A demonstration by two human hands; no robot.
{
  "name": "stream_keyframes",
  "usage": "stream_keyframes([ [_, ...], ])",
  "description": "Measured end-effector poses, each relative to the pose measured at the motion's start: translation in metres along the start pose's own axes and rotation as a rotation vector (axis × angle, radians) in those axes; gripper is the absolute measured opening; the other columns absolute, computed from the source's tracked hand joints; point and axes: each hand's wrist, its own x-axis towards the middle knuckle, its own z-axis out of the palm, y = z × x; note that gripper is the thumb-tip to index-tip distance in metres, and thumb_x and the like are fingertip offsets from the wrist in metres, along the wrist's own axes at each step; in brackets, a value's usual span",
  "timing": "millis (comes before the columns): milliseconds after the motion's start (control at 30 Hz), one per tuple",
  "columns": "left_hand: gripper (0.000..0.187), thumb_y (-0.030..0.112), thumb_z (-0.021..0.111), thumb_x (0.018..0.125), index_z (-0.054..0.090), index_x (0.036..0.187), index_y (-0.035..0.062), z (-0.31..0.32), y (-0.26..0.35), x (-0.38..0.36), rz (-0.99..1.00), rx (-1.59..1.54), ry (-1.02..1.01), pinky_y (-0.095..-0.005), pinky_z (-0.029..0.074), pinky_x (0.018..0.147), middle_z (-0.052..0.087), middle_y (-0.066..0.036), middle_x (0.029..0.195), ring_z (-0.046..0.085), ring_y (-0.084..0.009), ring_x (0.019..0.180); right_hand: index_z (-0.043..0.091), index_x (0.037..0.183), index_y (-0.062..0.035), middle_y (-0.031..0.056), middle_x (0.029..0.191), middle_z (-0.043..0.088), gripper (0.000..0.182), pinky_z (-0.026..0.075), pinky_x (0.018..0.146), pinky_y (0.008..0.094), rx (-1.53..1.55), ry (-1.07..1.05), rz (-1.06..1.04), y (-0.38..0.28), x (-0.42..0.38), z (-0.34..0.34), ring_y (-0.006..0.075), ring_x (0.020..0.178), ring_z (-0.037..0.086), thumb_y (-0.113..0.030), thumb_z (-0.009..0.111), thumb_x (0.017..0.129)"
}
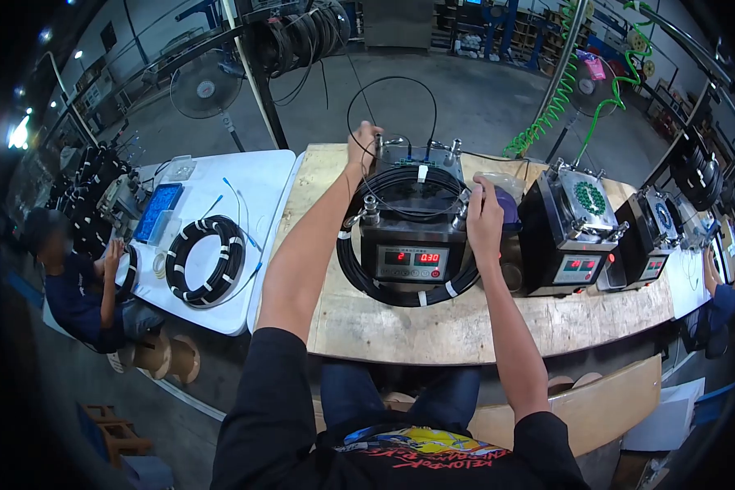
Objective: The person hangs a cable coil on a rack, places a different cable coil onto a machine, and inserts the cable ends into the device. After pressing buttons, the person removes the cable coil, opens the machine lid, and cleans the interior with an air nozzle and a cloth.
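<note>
A machine [420, 237] with a metal top plate and red digits "2" and "0.30" stands in front of me. A coil of black cable [445, 178] with white ties lies on its top, and a larger black coil [353, 269] rings its lower front. My left hand [363, 147] is closed at the far left corner, beside a metal post and a thin black cable loop [435, 106]; what its fingers hold is hidden. At the right side, my right hand [485, 219] has its fingers stretched out beside the front right metal post [463, 201], holding nothing visible.
Two similar machines [572, 224] [653, 224] stand to the right on the wooden table [343, 331]. On the left, a white table [257, 184] bears a tied black cable coil [205, 261] and a blue tray [160, 204]. Another person [77, 282] sits there. Green coiled hoses [547, 118] hang at the right.
</note>
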Motion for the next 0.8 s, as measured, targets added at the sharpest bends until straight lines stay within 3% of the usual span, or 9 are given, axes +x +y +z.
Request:
stream_keyframes([
  [67, 0.055, 0.046, 0.047, 0.108, 0.073, 0.096, -0.0010, -0.018, -0.009, 0.011, 0.133, 0.120, 0.132, -0.0337, 0.047, 0.069, 0.067, -0.005, 0.081, 0.059, -0.0162, 0.074, 0.061, 0.128, 0.0002, 0.0255, 0.100, 0.071, 0.039, 0.051, 0.087, 0.0488, -0.026, 0.018, -0.026, 0.005, 0.001, 0.002, 0.0430, 0.094, 0.067, -0.030, 0.045, 0.108],
  [167, 0.041, 0.033, 0.053, 0.108, 0.072, 0.094, -0.0007, -0.032, 0.039, -0.047, 0.255, 0.035, 0.116, -0.0342, 0.043, 0.065, 0.061, -0.003, 0.073, 0.053, -0.0146, 0.069, 0.062, 0.126, 0.0003, 0.0265, 0.104, 0.071, 0.040, 0.051, 0.089, 0.0488, -0.020, 0.037, -0.030, 0.006, 0.000, 0.002, 0.0442, 0.099, 0.067, -0.030, 0.045, 0.108],
  [267, 0.035, 0.029, 0.056, 0.107, 0.072, 0.096, -0.0003, -0.054, 0.064, -0.116, 0.475, 0.393, 0.111, -0.0318, 0.045, 0.069, 0.062, -0.007, 0.073, 0.055, -0.0136, 0.069, 0.063, 0.125, 0.0013, 0.0255, 0.104, 0.071, 0.038, 0.051, 0.089, 0.0465, 0.032, 0.047, 0.007, 0.003, -0.001, 0.003, 0.0421, 0.097, 0.067, -0.028, 0.046, 0.108],
  [333, 0.031, 0.028, 0.058, 0.105, 0.072, 0.100, 0.0006, -0.065, 0.067, -0.168, 0.449, 0.528, 0.083, -0.0332, 0.043, 0.073, 0.065, -0.009, 0.075, 0.058, -0.0152, 0.068, 0.063, 0.124, 0.0022, 0.0241, 0.103, 0.071, 0.036, 0.051, 0.088, 0.0442, 0.069, 0.052, 0.043, 0.002, -0.002, 0.002, 0.0396, 0.095, 0.067, -0.026, 0.048, 0.108],
  [400, 0.028, 0.026, 0.057, 0.106, 0.072, 0.104, 0.0030, -0.074, 0.062, -0.209, 0.561, 0.775, 0.008, -0.0360, 0.041, 0.075, 0.069, -0.010, 0.079, 0.062, -0.0218, 0.068, 0.063, 0.122, 0.0032, 0.0237, 0.105, 0.069, 0.034, 0.051, 0.087, 0.0433, 0.073, 0.110, -0.027, 0.012, -0.003, 0.008, 0.0372, 0.095, 0.066, -0.024, 0.048, 0.108],
  [500, 0.022, 0.022, 0.055, 0.106, 0.068, 0.111, 0.0058, -0.072, 0.053, -0.235, 0.758, 0.835, 0.010, -0.0393, 0.038, 0.073, 0.070, -0.011, 0.077, 0.063, -0.0286, 0.067, 0.063, 0.119, 0.0036, 0.0243, 0.106, 0.068, 0.033, 0.051, 0.086, 0.0446, 0.097, 0.125, -0.035, 0.009, -0.005, 0.007, 0.0387, 0.097, 0.065, -0.023, 0.046, 0.108],
  [600, 0.018, 0.019, 0.054, 0.107, 0.062, 0.118, 0.0071, -0.068, 0.064, -0.237, 0.523, 1.017, 0.004, -0.0399, 0.038, 0.075, 0.071, -0.012, 0.077, 0.064, -0.0311, 0.068, 0.063, 0.118, 0.0031, 0.0233, 0.105, 0.066, 0.031, 0.050, 0.087, 0.0448, 0.080, 0.130, -0.081, 0.009, -0.008, 0.005, 0.0394, 0.095, 0.065, -0.021, 0.046, 0.108],
  [700, 0.016, 0.016, 0.053, 0.106, 0.058, 0.118, 0.0067, -0.059, 0.065, -0.243, 0.596, 0.994, 0.091, -0.0414, 0.039, 0.076, 0.069, -0.014, 0.075, 0.064, -0.0321, 0.066, 0.062, 0.120, 0.0021, 0.0220, 0.107, 0.063, 0.029, 0.050, 0.088, 0.0446, 0.017, 0.159, -0.093, 0.003, -0.014, 0.001, 0.0394, 0.095, 0.064, -0.018, 0.045, 0.107],
  [800, 0.016, 0.018, 0.053, 0.107, 0.057, 0.115, 0.0056, -0.048, 0.048, -0.252, 0.509, 0.936, 0.179, -0.0424, 0.039, 0.077, 0.070, -0.014, 0.076, 0.065, -0.0330, 0.067, 0.061, 0.121, 0.0009, 0.0213, 0.111, 0.060, 0.027, 0.049, 0.089, 0.0441, 0.009, 0.196, -0.127, 0.006, -0.016, 0.003, 0.0386, 0.098, 0.063, -0.014, 0.046, 0.105],
])
